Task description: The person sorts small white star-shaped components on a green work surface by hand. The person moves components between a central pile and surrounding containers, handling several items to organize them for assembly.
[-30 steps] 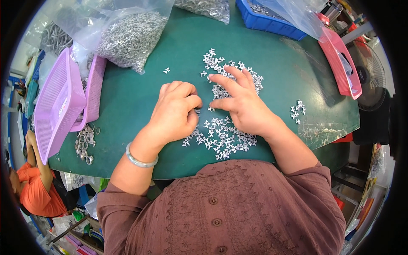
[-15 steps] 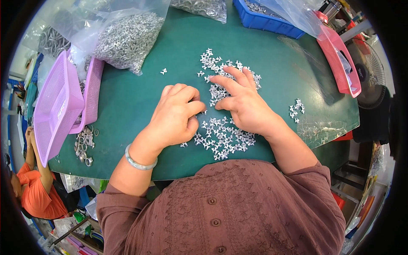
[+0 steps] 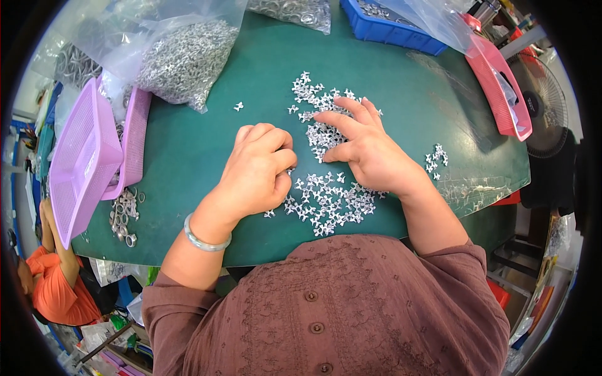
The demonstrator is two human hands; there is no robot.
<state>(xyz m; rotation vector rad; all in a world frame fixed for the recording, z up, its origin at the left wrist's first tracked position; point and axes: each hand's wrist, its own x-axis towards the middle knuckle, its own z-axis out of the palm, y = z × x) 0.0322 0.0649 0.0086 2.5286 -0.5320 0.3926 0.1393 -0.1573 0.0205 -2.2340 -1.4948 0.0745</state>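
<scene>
Two heaps of small silver bow-shaped metal pieces lie on the green table in front of me: a far heap (image 3: 307, 91) and a near heap (image 3: 326, 200). My left hand (image 3: 251, 166), with a pale bangle at its wrist, is curled closed just left of the heaps. A bit of a small silver metal piece (image 3: 290, 170) shows at its thumb and fingertips; the rest is hidden. My right hand (image 3: 370, 147) lies over the right side of the far heap, its fingers spread and touching the pieces, and hides part of them.
A clear bag (image 3: 185, 62) full of silver pieces and purple baskets (image 3: 84, 166) stand at the left, near loose rings (image 3: 124, 213). A blue tray (image 3: 395, 31) is at the back, a pink basket (image 3: 501, 94) and small pile (image 3: 436, 161) at the right. Another person (image 3: 59, 288) sits far left.
My right hand has shifted slightly right and down, its fingers still spread on the far heap. The left hand stays curled in nearly the same place.
</scene>
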